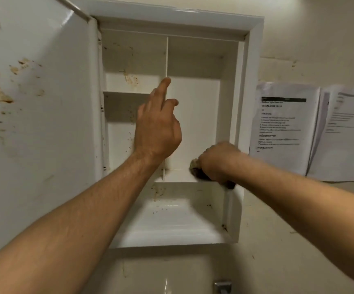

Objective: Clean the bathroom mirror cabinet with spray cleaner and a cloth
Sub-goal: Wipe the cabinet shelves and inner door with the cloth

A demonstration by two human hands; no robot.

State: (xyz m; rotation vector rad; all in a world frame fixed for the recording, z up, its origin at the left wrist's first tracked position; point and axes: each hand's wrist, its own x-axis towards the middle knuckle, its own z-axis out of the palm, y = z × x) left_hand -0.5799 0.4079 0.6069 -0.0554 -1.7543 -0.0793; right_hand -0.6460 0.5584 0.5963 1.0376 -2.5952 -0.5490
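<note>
The white wall cabinet (250, 60) stands open, its door (40, 124) swung out to the left and smeared with brown stains. Inside are a vertical divider (167, 58) and shelves, with brown spots on the left compartments and the bottom shelf (171, 221). My right hand (216, 162) grips a dirty, dark cloth (199, 172) and presses it on the front edge of the middle shelf at the right. My left hand (158, 124) is raised before the divider, index finger extended up against its edge, other fingers loosely curled. No spray bottle is in view.
Two printed paper sheets (282, 126) (345, 134) hang on the beige wall to the right of the cabinet. Below the cabinet a metal fitting (222, 286) shows at the bottom edge of the view.
</note>
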